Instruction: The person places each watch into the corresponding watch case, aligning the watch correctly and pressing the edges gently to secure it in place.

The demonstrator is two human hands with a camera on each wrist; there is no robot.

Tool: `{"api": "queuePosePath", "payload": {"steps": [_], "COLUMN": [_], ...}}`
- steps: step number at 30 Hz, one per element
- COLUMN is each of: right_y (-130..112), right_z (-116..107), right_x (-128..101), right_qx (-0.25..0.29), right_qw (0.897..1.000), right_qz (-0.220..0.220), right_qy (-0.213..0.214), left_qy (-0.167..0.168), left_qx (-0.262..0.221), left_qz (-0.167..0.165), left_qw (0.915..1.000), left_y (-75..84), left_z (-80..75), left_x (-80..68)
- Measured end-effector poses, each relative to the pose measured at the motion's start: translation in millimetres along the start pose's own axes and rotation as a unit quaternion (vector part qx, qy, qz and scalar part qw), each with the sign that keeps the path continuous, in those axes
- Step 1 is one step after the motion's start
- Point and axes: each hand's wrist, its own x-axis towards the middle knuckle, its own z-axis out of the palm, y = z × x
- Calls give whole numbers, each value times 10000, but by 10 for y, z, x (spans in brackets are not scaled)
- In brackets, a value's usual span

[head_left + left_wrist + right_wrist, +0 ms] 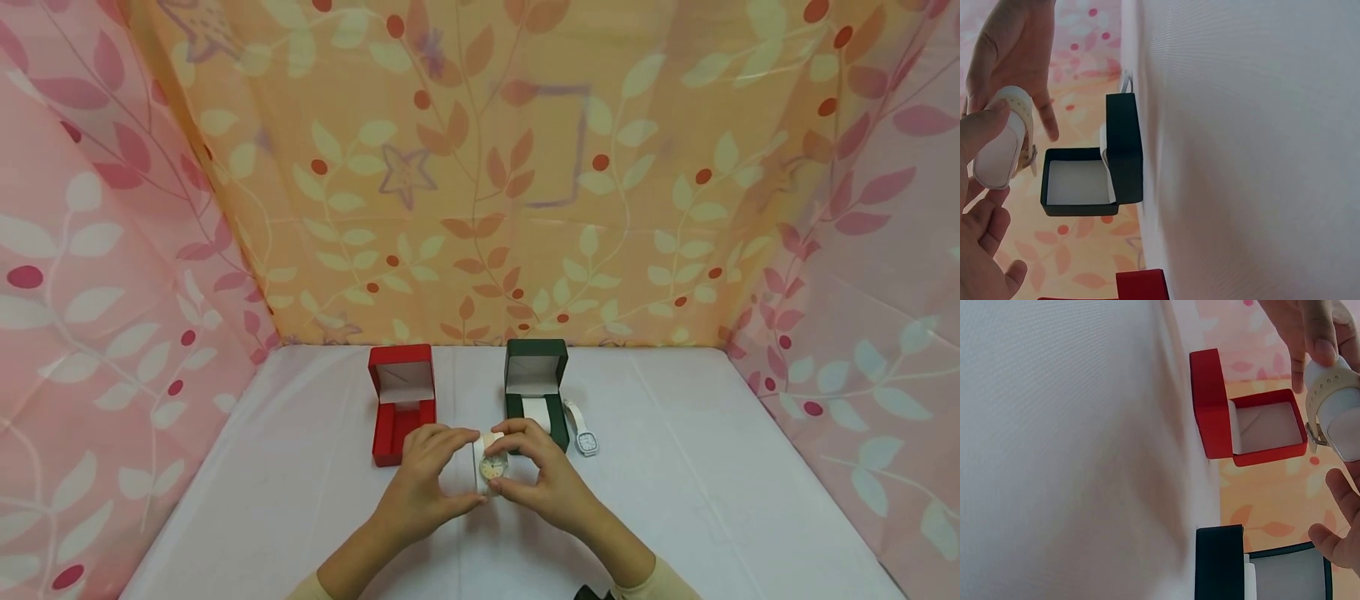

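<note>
Above the white tabletop, a wristwatch (492, 467) with a round dial and a cream strap (1024, 119) is around a white watch cushion (997, 156). My left hand (427, 482) pinches the cushion at its side, thumb on one end and fingers at the other. From the other side my right hand (547, 477) grips the watch, with thumb and fingers at the lower and upper edges of the dial. The strap's buckle (1318, 433) shows in the right wrist view. Part of the right hand is hidden behind the cushion in the left wrist view.
Behind my hands stand a red watch box (402, 367) on the left and a dark green watch box (536, 354) on the right, lids up. A white cushion (536, 410) sits in the green one. Beside it lies a white-strapped watch (587, 442). Patterned cloth (480, 208) encloses the table (675, 500).
</note>
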Motion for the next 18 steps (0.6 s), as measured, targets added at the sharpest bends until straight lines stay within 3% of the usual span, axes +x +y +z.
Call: {"api": "queuePosePath", "payload": {"steps": [6,18], "right_y": [-24,-37], "right_z": [22,36], "right_x": [-8,3], "right_qx": [-29,-33], "right_qw": [9999,9997], "right_qz": [84,106], "right_qy": [109,220], "left_qy": [-25,-86], "left_qx": [-6,80], "left_qz": [92,-47], "left_qw": [10000,9999], "left_y": [3,32], "left_z": [5,-15], "left_x": [-5,1]}}
